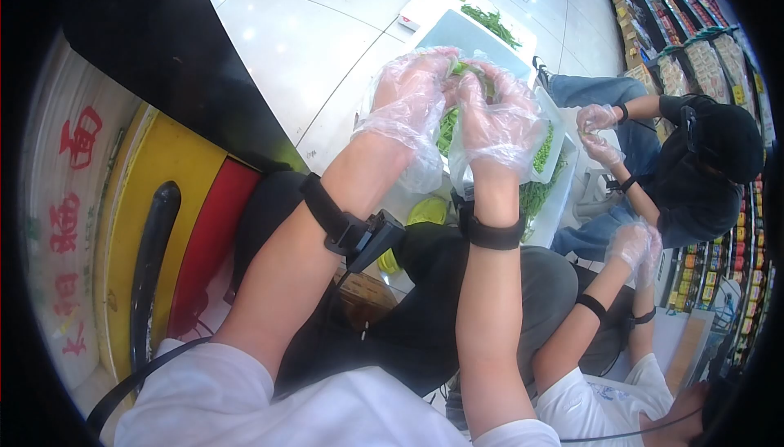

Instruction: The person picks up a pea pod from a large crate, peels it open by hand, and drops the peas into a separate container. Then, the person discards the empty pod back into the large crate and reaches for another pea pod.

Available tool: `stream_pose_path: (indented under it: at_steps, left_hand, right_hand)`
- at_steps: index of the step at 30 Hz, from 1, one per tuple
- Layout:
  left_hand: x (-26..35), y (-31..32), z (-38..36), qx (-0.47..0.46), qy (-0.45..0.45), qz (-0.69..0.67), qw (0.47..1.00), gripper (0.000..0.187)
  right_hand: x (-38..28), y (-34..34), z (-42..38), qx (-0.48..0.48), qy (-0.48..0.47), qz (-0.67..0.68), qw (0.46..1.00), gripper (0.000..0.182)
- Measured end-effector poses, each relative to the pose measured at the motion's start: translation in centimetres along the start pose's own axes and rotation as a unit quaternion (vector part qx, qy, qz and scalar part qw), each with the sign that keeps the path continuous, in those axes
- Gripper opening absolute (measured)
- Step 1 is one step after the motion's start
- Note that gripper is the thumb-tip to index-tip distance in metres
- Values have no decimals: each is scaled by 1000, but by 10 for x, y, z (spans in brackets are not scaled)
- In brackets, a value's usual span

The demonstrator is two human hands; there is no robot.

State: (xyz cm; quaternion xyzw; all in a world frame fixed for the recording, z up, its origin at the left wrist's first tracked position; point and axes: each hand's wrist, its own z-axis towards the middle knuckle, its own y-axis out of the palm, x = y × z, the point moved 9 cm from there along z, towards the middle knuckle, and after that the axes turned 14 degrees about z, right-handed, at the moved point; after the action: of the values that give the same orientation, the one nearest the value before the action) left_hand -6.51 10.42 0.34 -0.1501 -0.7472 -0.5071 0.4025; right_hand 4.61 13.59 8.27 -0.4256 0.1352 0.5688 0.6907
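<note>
My left hand [411,91], in a clear plastic glove, is closed with its fingers on a green pea pod [464,68]. The gloved right hand [500,112] meets it from the other side, its fingers closed on the same pod, partly hiding it. Below both hands, green pods [447,131] show in a container. To the right of my right hand, shelled green peas [542,153] lie in a clear tray [559,140]. More green pods [535,198] are piled nearer to me.
Beyond my hands, a light-blue bin [465,32] stands by a white tray [433,2] with green pods [492,24]. Two gloved co-workers sit at right, one in black [694,169], one in white [608,398]. Stocked shelves [678,46] line the right; a yellow-red cabinet [189,194] is left.
</note>
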Motion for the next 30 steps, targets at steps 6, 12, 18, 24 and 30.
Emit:
stream_pose_path:
  at_steps: [6,12,18,24,30]
  left_hand:
    - [-1,-3,-1,6,1,38,999,24]
    - [1,-2,-1,2,24,51,998,25]
    - [-4,-1,1,-19,-22,-3,1000,28]
    - [0,-3,-1,-12,29,36,999,27]
    - [2,-4,-1,-10,32,47,998,28]
  right_hand:
    - [0,1,-1,-1,-9,-29,1000,25]
    - [2,1,-1,4,-6,-8,1000,25]
    - [-2,1,-1,-1,-24,-16,1000,25]
    - [-2,1,-1,-5,-7,-23,1000,26]
    - [-3,4,-1,-10,-22,-13,1000,27]
